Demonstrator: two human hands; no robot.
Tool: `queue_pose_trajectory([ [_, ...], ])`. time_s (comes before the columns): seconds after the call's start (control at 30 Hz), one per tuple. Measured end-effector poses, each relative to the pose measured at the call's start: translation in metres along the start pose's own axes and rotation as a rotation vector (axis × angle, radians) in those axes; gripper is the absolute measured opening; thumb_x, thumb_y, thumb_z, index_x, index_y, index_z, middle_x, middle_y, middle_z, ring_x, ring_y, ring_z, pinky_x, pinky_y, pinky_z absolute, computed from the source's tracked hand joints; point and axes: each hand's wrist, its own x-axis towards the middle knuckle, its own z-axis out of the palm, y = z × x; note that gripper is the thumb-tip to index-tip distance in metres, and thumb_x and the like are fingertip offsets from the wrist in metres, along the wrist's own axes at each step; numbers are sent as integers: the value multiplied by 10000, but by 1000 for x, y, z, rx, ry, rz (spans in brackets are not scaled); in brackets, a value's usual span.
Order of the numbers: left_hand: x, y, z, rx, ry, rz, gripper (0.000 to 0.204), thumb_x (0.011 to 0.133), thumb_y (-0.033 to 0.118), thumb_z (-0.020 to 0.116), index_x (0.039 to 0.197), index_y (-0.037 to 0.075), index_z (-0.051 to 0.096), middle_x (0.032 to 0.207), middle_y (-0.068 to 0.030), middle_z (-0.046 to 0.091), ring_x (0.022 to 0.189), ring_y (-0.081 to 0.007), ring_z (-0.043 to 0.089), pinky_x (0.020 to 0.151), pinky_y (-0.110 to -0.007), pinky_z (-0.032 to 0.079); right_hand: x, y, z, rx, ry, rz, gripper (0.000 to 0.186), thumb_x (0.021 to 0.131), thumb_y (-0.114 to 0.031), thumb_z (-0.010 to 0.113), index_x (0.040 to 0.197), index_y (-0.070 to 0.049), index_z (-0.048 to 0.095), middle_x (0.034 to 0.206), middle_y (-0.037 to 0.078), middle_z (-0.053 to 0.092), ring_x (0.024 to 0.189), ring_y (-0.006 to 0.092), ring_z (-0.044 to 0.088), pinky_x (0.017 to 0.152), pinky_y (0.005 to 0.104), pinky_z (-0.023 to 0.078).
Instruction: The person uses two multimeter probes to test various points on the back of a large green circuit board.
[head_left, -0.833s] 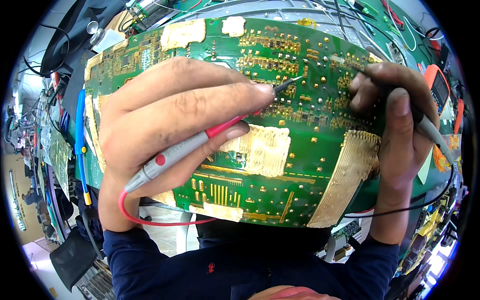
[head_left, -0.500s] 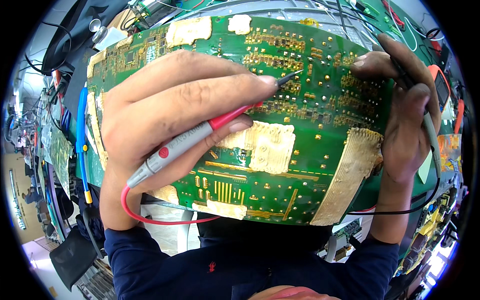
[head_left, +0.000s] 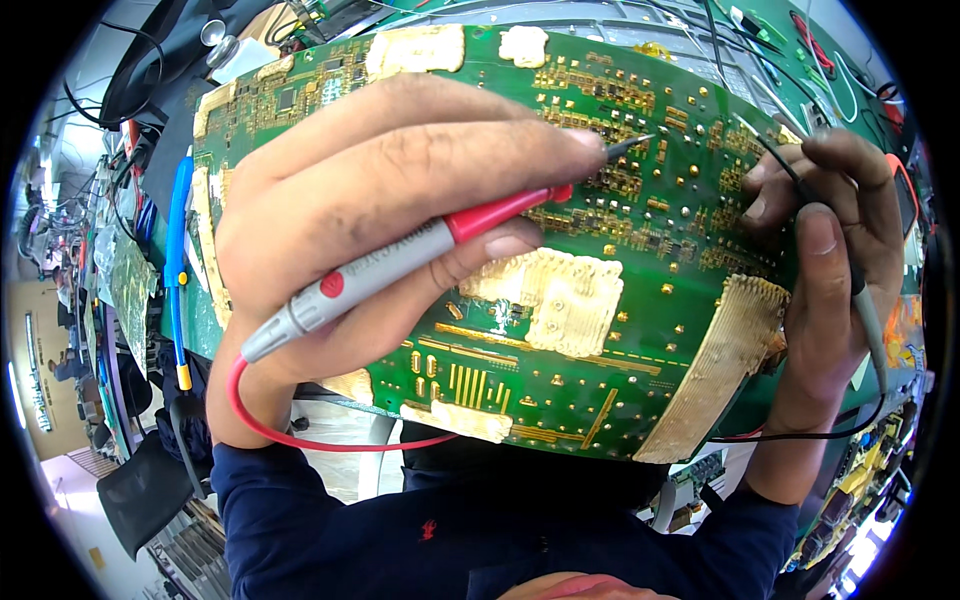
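Note:
A large green circuit board (head_left: 560,385) fills the middle of the view, tilted toward me, with cream-coloured patches and rows of small gold parts. My left hand (head_left: 370,190) pinches a grey and red test probe (head_left: 390,265); its dark tip points right, over the small parts in the board's upper middle. Whether that tip touches the board I cannot tell. At the board's right edge my right hand (head_left: 830,220) grips a black and grey test probe (head_left: 868,310), its thin tip pointing up and left. Some right fingers lie against the board.
A blue tool with a yellow end (head_left: 178,270) lies left of the board. A clear bottle (head_left: 235,55) and a grey metal frame (head_left: 600,22) are behind it. Red and black probe leads hang near my forearms. A black chair (head_left: 150,505) stands at the lower left.
The black probe has swung so its tip now shows over the board's upper right. My right hand has turned and shifted slightly. In the picture, the board and left hand sit a little farther right.

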Motion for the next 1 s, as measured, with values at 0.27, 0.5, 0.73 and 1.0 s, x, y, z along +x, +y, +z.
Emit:
queue_pose_trajectory([
  [0.27, -3, -4, 1, -16, 86, 8, 339, 854, 207, 680, 1092, -32, 643, 1024, -204, 678, 975, -296, 658, 864, -364, 512, -6, 3, 0, 46, 13, -16, 404, 832, -210, 738, 1114, 46, 603, 1066, 164, 611, 803, 144, 569, 805, 271, 465],
  [0.5, 1, -1, 3, -33, 38, -19, 339, 833, 192, 691, 1076, -42, 654, 987, -198, 694, 935, -292, 673, 847, -361, 518, -1, 2, -3, -91, -30, -99, 353, 857, -219, 703, 1063, 56, 621, 1056, 169, 598, 770, 127, 531, 753, 248, 439],
  [0.73, 2, -2, 8, -61, 4, 27, 318, 815, 167, 695, 1057, -36, 654, 970, -189, 700, 892, -300, 680, 798, -370, 526, -1, -4, 0, -81, -62, -50, 216, 874, -141, 623, 980, 47, 615, 967, 136, 588, 770, 130, 508, 687, 242, 394],
  [1.0, 3, -5, 11, -33, -10, 84, 324, 807, 158, 693, 1062, -38, 655, 973, -187, 702, 886, -299, 676, 789, -371, 529, 1, 2, -1, -91, -91, -165, 133, 838, -45, 591, 937, 39, 618, 873, 128, 602, 837, 194, 528, 688, 260, 384],
])
